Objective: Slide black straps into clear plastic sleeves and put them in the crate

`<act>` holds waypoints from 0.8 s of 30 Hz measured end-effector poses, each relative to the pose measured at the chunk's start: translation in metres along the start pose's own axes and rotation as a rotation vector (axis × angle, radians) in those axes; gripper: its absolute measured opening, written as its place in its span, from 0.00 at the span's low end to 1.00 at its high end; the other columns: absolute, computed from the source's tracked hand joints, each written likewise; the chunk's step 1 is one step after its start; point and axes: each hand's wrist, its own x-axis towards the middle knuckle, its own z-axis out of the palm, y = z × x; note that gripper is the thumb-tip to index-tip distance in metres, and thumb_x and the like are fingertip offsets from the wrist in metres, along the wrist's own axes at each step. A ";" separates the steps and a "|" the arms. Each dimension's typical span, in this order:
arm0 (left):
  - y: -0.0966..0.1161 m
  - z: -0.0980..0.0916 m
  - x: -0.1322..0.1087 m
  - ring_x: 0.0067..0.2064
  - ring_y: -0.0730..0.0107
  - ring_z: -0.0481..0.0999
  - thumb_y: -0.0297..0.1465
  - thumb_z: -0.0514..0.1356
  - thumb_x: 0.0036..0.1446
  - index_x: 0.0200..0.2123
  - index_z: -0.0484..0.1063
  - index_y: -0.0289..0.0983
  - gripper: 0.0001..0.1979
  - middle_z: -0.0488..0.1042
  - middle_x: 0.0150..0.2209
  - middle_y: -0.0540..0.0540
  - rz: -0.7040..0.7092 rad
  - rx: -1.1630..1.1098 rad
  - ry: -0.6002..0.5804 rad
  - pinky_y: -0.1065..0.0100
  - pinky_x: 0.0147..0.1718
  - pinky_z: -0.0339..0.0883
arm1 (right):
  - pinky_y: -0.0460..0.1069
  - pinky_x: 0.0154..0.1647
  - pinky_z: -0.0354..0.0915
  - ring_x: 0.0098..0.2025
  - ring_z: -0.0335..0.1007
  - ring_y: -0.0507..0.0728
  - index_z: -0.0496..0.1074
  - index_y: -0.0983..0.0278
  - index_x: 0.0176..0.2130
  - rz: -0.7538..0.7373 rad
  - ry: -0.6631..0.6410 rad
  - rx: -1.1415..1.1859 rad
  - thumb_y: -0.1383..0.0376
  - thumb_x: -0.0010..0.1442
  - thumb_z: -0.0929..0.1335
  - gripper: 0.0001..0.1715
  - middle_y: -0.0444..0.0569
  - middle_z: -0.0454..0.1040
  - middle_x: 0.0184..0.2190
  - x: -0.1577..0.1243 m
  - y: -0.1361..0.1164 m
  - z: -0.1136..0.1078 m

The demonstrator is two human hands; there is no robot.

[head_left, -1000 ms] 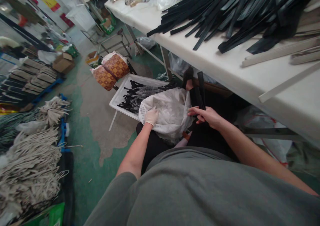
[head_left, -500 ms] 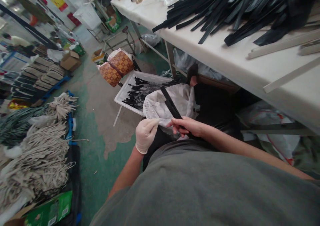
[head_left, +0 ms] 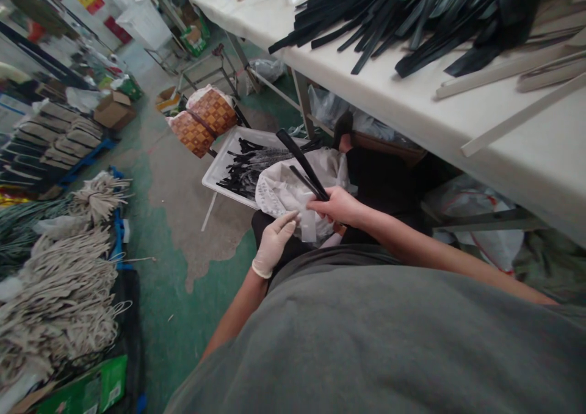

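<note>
My right hand (head_left: 341,206), bare, is closed around several black straps (head_left: 303,156) that fan out to the upper left. My left hand (head_left: 274,242), in a pale glove, is beside it with its fingertips pressed together; what they pinch, if anything, is too small to make out. Between the two hands is a small translucent piece of plastic (head_left: 309,226). Just beyond my hands lies a white cloth-like bag (head_left: 274,188) over my lap. Behind it, a white tray (head_left: 211,181) holds a heap of black straps (head_left: 245,168).
The white-covered table (head_left: 357,90) on the right carries a pile of black straps (head_left: 389,17) and beige strips (head_left: 485,75). A chair with a checkered cushion (head_left: 201,121) stands ahead. Bundles of beige cords (head_left: 68,304) lie at left, near a cardboard box (head_left: 114,110).
My left hand's fingers have straightened from a tight curl. My right hand has risen slightly, tilting the straps. The translucent piece now shows between my hands. The whole view has shifted a little.
</note>
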 end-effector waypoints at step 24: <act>0.005 0.010 0.059 0.39 0.71 0.79 0.38 0.64 0.57 0.34 0.71 0.38 0.10 0.78 0.39 0.48 -0.213 -0.608 0.273 0.68 0.42 0.72 | 0.44 0.12 0.53 0.11 0.43 0.46 0.70 0.65 0.38 0.175 -0.388 0.564 0.39 0.64 0.54 0.36 0.45 0.71 0.18 -0.012 0.030 -0.010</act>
